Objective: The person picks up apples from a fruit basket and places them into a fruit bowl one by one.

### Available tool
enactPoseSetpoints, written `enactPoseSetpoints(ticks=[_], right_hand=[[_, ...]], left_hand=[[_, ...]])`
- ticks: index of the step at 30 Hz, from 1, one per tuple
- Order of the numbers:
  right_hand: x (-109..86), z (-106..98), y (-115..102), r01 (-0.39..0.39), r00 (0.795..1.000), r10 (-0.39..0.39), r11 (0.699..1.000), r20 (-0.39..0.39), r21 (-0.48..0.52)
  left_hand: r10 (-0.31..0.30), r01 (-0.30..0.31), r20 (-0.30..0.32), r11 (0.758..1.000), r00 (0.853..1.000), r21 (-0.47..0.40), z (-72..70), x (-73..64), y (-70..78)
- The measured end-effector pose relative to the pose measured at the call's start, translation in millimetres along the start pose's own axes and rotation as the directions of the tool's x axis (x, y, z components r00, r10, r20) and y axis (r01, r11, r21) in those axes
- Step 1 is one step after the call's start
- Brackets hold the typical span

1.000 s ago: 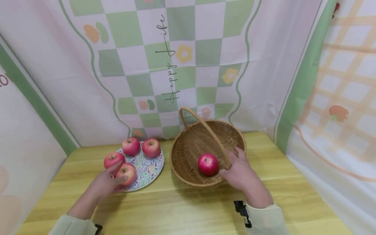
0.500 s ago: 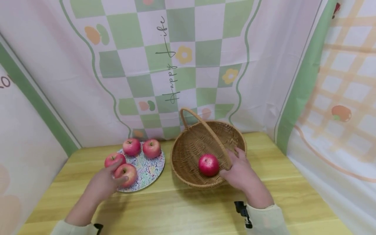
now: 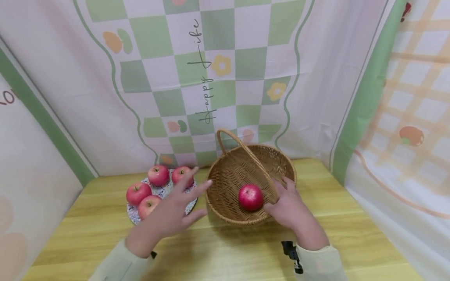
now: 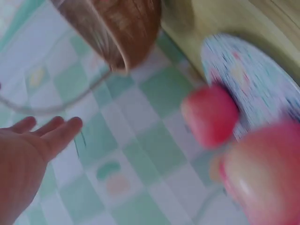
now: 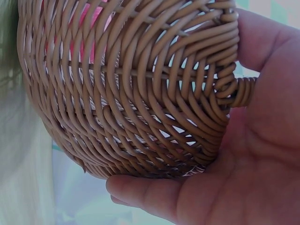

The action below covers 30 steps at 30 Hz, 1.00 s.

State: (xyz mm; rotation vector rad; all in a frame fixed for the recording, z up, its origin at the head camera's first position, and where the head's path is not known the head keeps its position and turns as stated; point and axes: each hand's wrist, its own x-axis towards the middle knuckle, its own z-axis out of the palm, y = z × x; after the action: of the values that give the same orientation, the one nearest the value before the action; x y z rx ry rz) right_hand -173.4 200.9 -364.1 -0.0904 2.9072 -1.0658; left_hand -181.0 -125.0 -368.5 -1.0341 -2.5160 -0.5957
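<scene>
My left hand (image 3: 172, 210), fingers spread and holding nothing, hovers over the right part of a round patterned plate (image 3: 163, 191). Several red apples (image 3: 138, 193) sit on that plate; the front one (image 3: 147, 206) is partly covered by the hand. In the left wrist view, the hand (image 4: 21, 161) is apart from the blurred apples. My right hand (image 3: 290, 208) grips a wicker basket (image 3: 225, 183) at its right side, where the handle meets the rim. One deep red apple (image 3: 250, 197) lies inside the basket. The right wrist view shows fingers pressed along the basket's woven outside (image 5: 140, 93).
Everything stands on a wooden table (image 3: 228, 253), with the plate left of the basket. A checkered cloth (image 3: 197, 78) hangs right behind the table's back edge, and more cloth (image 3: 397, 164) closes off the right side. The basket's handle (image 3: 242, 146) arches over its opening.
My left hand has left the front apple on the plate and moved right toward the basket, its fingers spreading. The apples stay where they were, and my right hand keeps its grip.
</scene>
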Motion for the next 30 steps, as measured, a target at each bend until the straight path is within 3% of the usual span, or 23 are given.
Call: enactPoseSetpoints(ticks=[3,7,13,17,20,24,30], right_hand=[[0.2,1,0,-0.001,1.000,0.001,1.000,0.004,0.003],[0.7,1,1,0.005,1.000,-0.005,1.000,0.003,0.003],[1.9,1,0,0.010,1.000,-0.010,0.999,-0.001,-0.032],[2.4,0,-1,0.001,1.000,-0.001,0.999,0.009,-0.043],[2.4,0,-1,0.006,1.000,-0.006,0.999,0.010,-0.050],[2.2,0,0,0.010,1.000,-0.010,0.998,0.008,-0.056],[2.3,-1,0,0.006,1.000,-0.006,0.999,0.013,-0.047]], left_hand=[[0.059,-0.058,0.051,0.998,0.997,-0.026,19.0,23.0,4.6],[0.035,-0.032,0.160,0.999,0.986,-0.026,45.4,52.6,7.5],[0.013,0.025,0.291,0.992,0.957,-0.126,79.9,82.7,18.6],[0.003,0.058,0.326,0.982,0.945,-0.177,95.4,95.0,27.2],[-0.034,0.100,0.354,0.980,0.934,-0.169,102.2,101.9,32.2],[-0.062,0.108,0.378,0.989,0.924,-0.102,107.0,107.9,37.3],[-0.092,0.083,0.368,0.996,0.925,0.041,109.0,112.7,41.6]])
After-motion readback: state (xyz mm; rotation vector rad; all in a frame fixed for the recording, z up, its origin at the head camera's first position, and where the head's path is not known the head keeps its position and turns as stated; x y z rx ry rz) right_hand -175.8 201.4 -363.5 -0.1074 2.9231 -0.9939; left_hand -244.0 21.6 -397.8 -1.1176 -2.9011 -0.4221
